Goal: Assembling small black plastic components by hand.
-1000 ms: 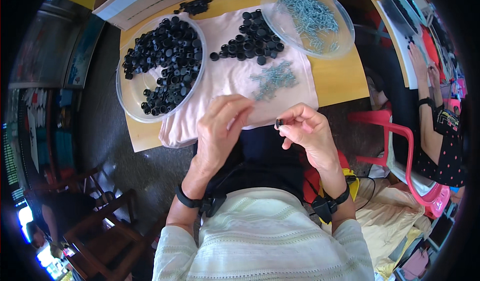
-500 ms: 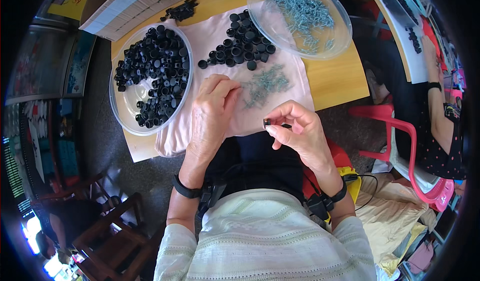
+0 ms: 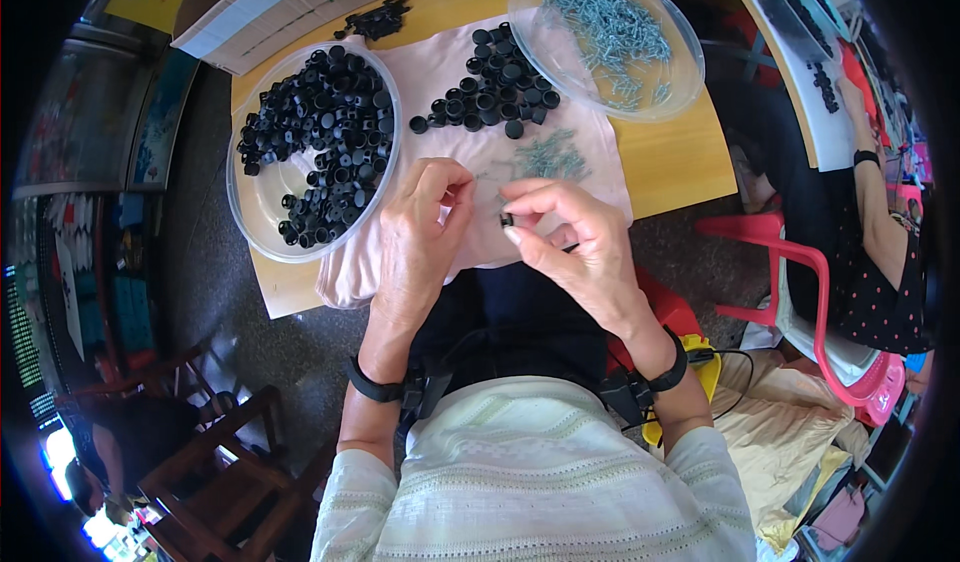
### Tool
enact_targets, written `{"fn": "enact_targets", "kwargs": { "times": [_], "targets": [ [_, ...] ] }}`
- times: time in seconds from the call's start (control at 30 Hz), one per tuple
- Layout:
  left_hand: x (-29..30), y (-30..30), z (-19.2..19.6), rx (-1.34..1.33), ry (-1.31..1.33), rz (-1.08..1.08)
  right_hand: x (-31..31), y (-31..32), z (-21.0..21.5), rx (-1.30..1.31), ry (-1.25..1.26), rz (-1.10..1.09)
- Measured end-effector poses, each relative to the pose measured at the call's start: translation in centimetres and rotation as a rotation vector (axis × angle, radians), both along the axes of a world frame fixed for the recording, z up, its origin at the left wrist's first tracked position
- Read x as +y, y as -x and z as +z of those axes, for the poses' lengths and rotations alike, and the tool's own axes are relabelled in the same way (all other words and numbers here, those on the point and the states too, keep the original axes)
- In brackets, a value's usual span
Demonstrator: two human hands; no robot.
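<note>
My right hand [image 3: 570, 242] pinches a small black plastic cap [image 3: 506, 221] between thumb and forefinger, over the near edge of a pale pink cloth [image 3: 470, 152]. Just to its left, my left hand [image 3: 425, 227] has its fingers curled together; whether it holds anything is hidden. A loose heap of black caps [image 3: 490, 87] and a small pile of silver screws [image 3: 550, 157] lie on the cloth beyond the hands.
A clear bowl [image 3: 250, 202] of black caps stands at the left, a clear bowl [image 3: 680, 82] of screws at the back right, on a wooden table [image 3: 680, 162]. A white box [image 3: 280, 12] lies behind. Another person sits on a pink chair [image 3: 810, 292] at the right.
The hands have stayed close together at the cloth's near edge; my right hand still pinches the black cap, shifted slightly left. The head view has drifted a little.
</note>
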State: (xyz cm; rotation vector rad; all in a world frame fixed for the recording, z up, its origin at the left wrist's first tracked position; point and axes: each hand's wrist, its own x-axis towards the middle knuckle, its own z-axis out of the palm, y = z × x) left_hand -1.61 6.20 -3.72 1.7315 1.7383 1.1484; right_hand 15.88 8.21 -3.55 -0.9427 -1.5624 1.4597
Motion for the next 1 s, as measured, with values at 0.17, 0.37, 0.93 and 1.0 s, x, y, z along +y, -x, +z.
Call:
{"fn": "enact_targets", "kwargs": {
  "times": [0.17, 0.37, 0.93, 1.0],
  "targets": [
    [-0.5, 0.3, -0.3, -0.074, -0.045, 0.009, -0.1, 1.3, -0.2, -0.053, -0.051, 0.046],
    [-1.1, 0.1, -2.0, -0.606, 0.04, 0.061, -0.3, 2.0, -0.5, 0.116, 0.085, 0.045],
    [-1.7, 0.1, -1.5, -0.878, -0.043, 0.057, 0.6, 2.3, 0.9, 0.038, -0.03, 0.009],
    [-1.9, 0.1, -1.4, -0.867, 0.008, 0.027, 0.5, 2.3, 0.9, -0.043, -0.255, 0.036]
  ]
}}
